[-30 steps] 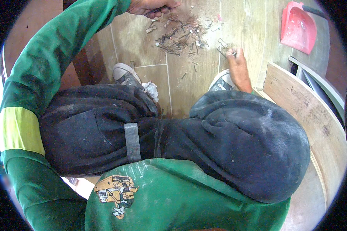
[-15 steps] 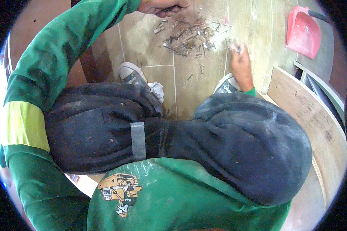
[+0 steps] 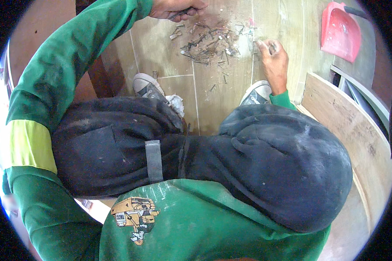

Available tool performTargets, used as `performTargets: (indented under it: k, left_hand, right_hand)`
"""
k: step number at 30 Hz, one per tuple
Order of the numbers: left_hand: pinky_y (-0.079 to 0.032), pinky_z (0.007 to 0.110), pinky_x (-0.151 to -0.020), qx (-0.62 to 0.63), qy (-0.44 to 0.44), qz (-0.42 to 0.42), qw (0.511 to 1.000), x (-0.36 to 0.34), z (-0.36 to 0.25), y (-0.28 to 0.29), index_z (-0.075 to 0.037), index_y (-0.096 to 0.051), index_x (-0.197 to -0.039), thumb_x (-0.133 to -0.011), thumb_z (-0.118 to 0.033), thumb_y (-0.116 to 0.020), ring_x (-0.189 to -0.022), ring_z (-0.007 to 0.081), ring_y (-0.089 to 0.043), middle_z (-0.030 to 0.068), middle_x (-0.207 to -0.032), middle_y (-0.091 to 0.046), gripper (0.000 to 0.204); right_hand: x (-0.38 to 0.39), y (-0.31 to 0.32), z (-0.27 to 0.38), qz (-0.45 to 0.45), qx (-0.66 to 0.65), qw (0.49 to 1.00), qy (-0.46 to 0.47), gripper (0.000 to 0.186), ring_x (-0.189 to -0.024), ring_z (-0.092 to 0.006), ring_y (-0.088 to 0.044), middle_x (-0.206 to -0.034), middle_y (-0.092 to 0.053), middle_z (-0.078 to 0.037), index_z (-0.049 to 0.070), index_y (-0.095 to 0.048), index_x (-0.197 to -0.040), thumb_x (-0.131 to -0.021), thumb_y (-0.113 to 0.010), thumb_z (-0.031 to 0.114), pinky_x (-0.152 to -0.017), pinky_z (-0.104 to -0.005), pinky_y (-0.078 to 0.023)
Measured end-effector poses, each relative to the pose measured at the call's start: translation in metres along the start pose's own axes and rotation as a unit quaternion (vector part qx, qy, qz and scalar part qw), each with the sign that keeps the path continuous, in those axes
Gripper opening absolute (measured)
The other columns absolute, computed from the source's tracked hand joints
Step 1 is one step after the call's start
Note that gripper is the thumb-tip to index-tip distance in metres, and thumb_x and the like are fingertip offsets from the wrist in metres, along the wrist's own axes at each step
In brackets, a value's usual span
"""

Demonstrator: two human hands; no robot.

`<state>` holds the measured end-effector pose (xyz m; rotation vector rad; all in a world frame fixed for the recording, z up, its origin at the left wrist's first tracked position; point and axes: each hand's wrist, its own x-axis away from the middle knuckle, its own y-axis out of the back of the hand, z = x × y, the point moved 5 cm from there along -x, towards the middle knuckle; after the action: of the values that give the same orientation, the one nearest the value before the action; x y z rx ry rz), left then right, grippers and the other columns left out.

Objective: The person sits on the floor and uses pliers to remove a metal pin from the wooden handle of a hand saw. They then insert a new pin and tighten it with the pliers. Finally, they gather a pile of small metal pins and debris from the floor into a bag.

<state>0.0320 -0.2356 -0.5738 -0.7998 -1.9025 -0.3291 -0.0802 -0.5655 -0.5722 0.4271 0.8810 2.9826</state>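
Observation:
A scattered pile of nails and screws (image 3: 211, 45), mixed with dust and small pale bits, lies on the wood-look tiled floor (image 3: 222, 98). My left hand (image 3: 176, 8) is closed just beyond the pile's left side, with a dark thin nail (image 3: 180, 14) showing between its fingers. Beside the pile's right edge, my right hand (image 3: 275, 63) has its fingers curled, thumb and fingertips near a few loose pieces. Something small and greyish shows inside those curled fingers, too unclear to name.
A pink dustpan (image 3: 342, 32) with a dark handle lies at the far right. Nearer on that side stands a wooden board (image 3: 344, 108). My sneakers (image 3: 149, 86) flank the floor before the pile, with a crumpled white scrap (image 3: 176, 104) by the left one.
My left hand has drawn slightly left and turned, so the dark nail shows. My right hand has shifted slightly up, its curled fingers now more visible. The view has moved a little.

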Motion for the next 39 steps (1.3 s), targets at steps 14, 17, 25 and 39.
performTargets:
  k: [14,17,25,39]
  left_hand:
    - [-0.041,0.029,-0.061,0.046,-0.003,0.056,0.997,-0.014,0.008,-0.004,-0.017,-0.066,-0.096,-0.118,-0.036,-0.045,-0.063,0.0112,-0.048,-0.005,-0.074,-0.055,0.036]
    - [-0.046,0.031,-0.063,0.108,0.0,0.074,0.991,-0.017,0.008,-0.009,-0.014,-0.066,-0.099,-0.12,-0.036,-0.041,-0.065,0.0124,-0.053,-0.0034,-0.075,-0.058,0.04]
    - [-0.061,0.038,-0.082,0.316,-0.107,0.107,0.937,-0.016,-0.021,-0.044,-0.005,-0.065,-0.102,-0.119,-0.051,-0.034,-0.086,0.0232,-0.072,0.0067,-0.089,-0.071,0.058]
    - [-0.053,0.036,-0.08,0.298,-0.118,0.088,0.943,-0.04,-0.026,-0.072,-0.005,-0.071,-0.11,-0.114,-0.034,-0.048,-0.088,0.0167,-0.065,0.0043,-0.1,-0.071,0.037]
  right_hand:
    - [-0.02,-0.029,-0.004,-0.001,0.14,0.984,0.108,0.033,-0.094,-0.0427,-0.071,-0.098,-0.073,-0.025,-0.003,-0.068,-0.113,-0.106,-0.065,0.029,-0.087,-0.0517,-0.055]
    - [-0.025,-0.015,-0.024,0.0,0.007,1.0,0.008,0.03,-0.085,-0.0253,-0.068,-0.096,-0.073,-0.014,0.0,-0.069,-0.113,-0.109,-0.061,0.028,-0.08,-0.0391,-0.054]
    - [-0.042,0.008,0.031,0.061,-0.172,0.982,-0.043,0.026,-0.082,-0.0101,-0.06,-0.096,-0.068,-0.003,0.005,-0.067,-0.109,-0.11,-0.062,0.031,-0.073,-0.0283,-0.049]
    - [-0.016,-0.019,0.158,0.137,-0.122,0.979,0.088,0.06,-0.122,-0.0384,-0.071,-0.135,-0.068,-0.03,-0.008,-0.042,-0.155,-0.106,-0.066,0.018,-0.107,-0.048,-0.054]
